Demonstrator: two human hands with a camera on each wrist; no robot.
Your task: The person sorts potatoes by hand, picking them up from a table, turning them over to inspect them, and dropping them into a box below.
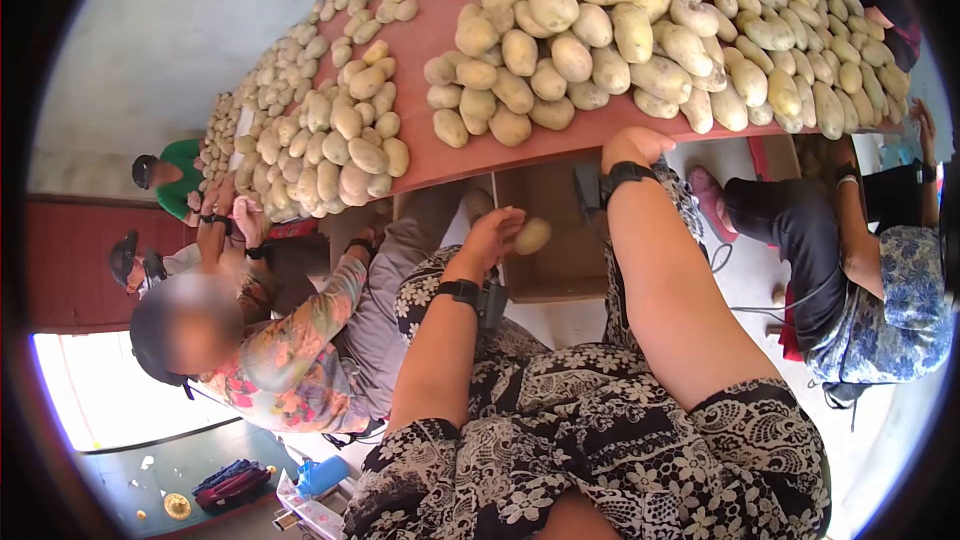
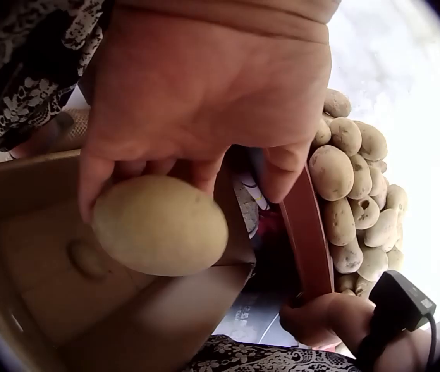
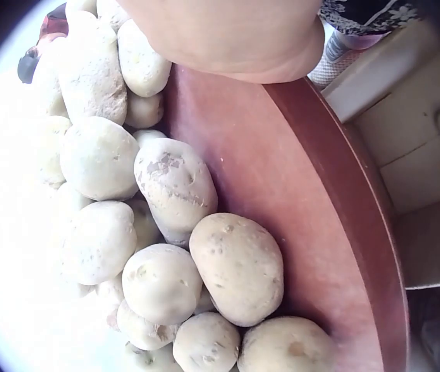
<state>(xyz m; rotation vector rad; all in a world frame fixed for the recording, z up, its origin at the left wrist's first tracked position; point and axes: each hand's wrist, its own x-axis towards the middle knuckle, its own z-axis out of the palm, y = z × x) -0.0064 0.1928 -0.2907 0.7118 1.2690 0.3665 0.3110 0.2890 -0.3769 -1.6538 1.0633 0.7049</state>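
My left hand [image 1: 497, 237] is above an open cardboard box [image 1: 565, 288], its thumb spread away from the fingers. At its fingertips is a smooth oval potato [image 2: 160, 225], which covers the finger ends in the left wrist view; the thumb stands clear of it. My right hand [image 1: 638, 145] rests at the edge of the red table [image 1: 440, 145], beside a heap of potatoes [image 1: 570, 58]. Only the heel of that hand [image 3: 235, 35] shows in the right wrist view, with no potato against it.
A smaller potato heap [image 1: 330, 145] lies to the left on the table. A person in a floral shirt [image 1: 300, 360] sits at my left, and a person in a blue patterned top [image 1: 885, 305] at my right. A blue item [image 1: 320, 477] is behind on the left.
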